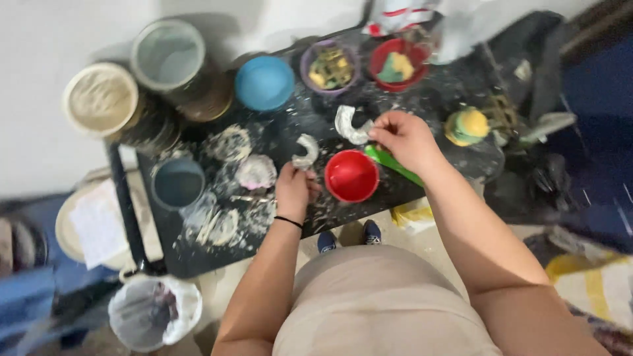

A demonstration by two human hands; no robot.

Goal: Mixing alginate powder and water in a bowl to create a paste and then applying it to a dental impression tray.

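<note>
My left hand [293, 190] grips a small curved white plaster piece [306, 150] over the dark, plaster-spattered table [198, 254]. My right hand [407, 138] pinches a larger curved white plaster piece [349, 125], held above the table behind a red bowl [351, 175]. The red bowl sits between my two hands. A green tool [394, 165] lies under my right wrist, beside the bowl.
At the back stand a blue bowl [264, 82], a purple bowl [329, 66] and a red bowl [396, 64] with sponges. Two large tubs [101, 99] [168, 54] sit at left, a grey-blue cup [177, 182] nearby. A lined bin [153, 311] stands on the floor.
</note>
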